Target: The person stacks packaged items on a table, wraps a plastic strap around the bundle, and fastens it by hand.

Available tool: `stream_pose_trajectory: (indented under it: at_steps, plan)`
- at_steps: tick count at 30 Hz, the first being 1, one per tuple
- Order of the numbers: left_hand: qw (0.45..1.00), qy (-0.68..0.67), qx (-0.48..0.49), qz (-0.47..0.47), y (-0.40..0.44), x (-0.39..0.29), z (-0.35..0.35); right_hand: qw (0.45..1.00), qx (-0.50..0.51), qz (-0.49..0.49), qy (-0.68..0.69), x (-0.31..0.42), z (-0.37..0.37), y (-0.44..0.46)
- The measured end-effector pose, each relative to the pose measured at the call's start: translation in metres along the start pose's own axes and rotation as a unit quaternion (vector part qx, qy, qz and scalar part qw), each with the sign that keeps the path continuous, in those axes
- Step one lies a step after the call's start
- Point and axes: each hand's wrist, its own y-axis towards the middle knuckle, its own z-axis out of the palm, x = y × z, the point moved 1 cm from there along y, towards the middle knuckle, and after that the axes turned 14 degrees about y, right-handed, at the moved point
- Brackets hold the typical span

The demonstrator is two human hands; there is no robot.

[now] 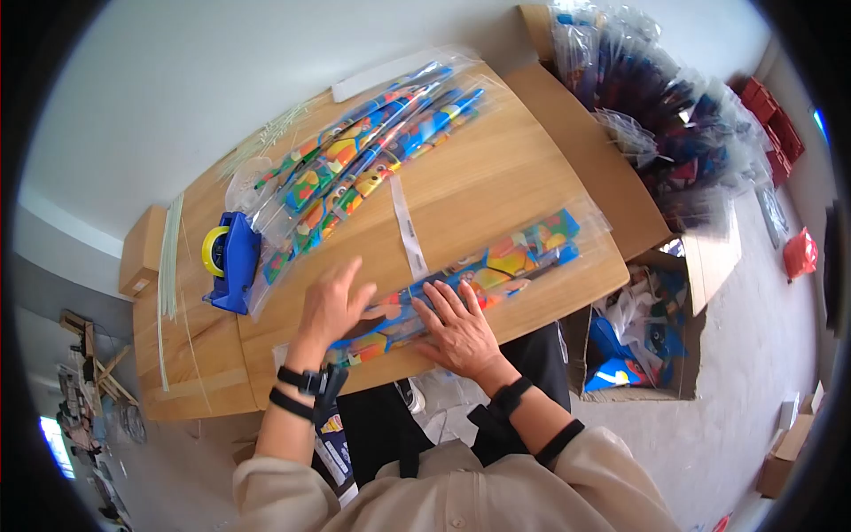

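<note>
A long, flat clear plastic bag with a folded, brightly printed item (510, 259) inside lies along the front edge of the table. My right hand (459, 335) rests flat on its middle, fingers stretched out. Over its left part is my left hand (331, 303), fingers apart and slightly blurred; whether it touches the plastic I cannot tell. Beyond my hands, several similar bagged printed items (355, 160) lie in a slanting pile. A white paper strip (407, 226) runs between that pile and the bag under my hands.
A blue tape dispenser (238, 266) with a yellow-cored roll stands on the table (496, 160) at left. Thin pale sticks (168, 275) lie near the left edge. To the right are a carton of bagged goods (585, 151) and an open box (687, 355) of colourful pieces.
</note>
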Motion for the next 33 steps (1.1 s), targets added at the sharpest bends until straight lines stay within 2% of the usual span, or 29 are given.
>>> stream_pose_trajectory:
  at_steps: [4,6,7,9,10,12,14,16,19,21,23,25,28,29,31,33]
  plan:
    - [0.998,0.046,-0.047,-0.016,0.079,0.051,0.038,1.0,0.012,0.007,-0.003,0.0,-0.002,0.002]
    - [0.98,0.167,-0.102,-0.019,0.107,0.065,0.056,1.0,0.015,0.01,-0.002,0.0,-0.002,0.002]
    - [0.98,0.166,-0.105,-0.017,0.116,0.067,0.062,1.0,0.019,0.016,0.001,0.0,-0.002,0.003]
    - [0.96,0.216,-0.171,-0.05,0.13,0.066,0.072,0.999,0.023,0.023,-0.003,0.0,-0.004,0.004]
    - [0.961,0.214,-0.171,-0.048,0.138,0.069,0.072,0.999,0.027,0.024,-0.002,0.0,-0.004,0.004]
    - [0.975,0.192,-0.06,-0.093,0.154,0.076,0.069,0.999,0.034,0.025,-0.003,-0.001,-0.003,0.003]
    - [0.977,0.184,-0.074,-0.076,0.156,0.078,0.058,0.999,0.029,0.022,0.001,-0.002,-0.003,0.004]
    - [0.982,0.146,-0.116,-0.038,0.15,0.075,0.05,0.999,0.022,0.024,0.008,-0.001,-0.003,0.002]
    - [0.986,0.143,-0.075,-0.038,0.114,0.053,0.025,1.0,0.013,0.022,0.013,-0.001,-0.004,0.002]
    - [0.993,0.094,-0.069,0.003,0.079,0.03,0.014,1.0,0.005,0.007,0.016,-0.003,-0.001,0.0]
    - [0.989,0.135,0.049,-0.035,0.045,0.009,0.013,1.0,-0.008,0.014,0.019,-0.004,0.0,-0.001]
    - [0.997,0.077,-0.011,0.007,0.012,-0.001,0.026,0.999,-0.022,-0.005,0.031,-0.005,0.001,-0.003]
    - [0.997,0.068,0.044,0.017,-0.011,-0.01,0.043,0.998,-0.025,0.0,0.055,-0.005,-0.002,-0.005]
    - [0.997,0.068,0.043,0.018,-0.016,-0.01,0.049,0.997,-0.022,0.003,0.07,-0.006,-0.003,-0.006]
    - [0.988,0.126,-0.017,0.088,-0.022,-0.008,0.057,0.997,-0.04,-0.021,0.059,-0.007,-0.002,-0.01]
    - [0.988,0.13,0.007,0.088,-0.022,-0.005,0.054,0.996,-0.056,-0.048,0.05,-0.006,-0.008,-0.006]
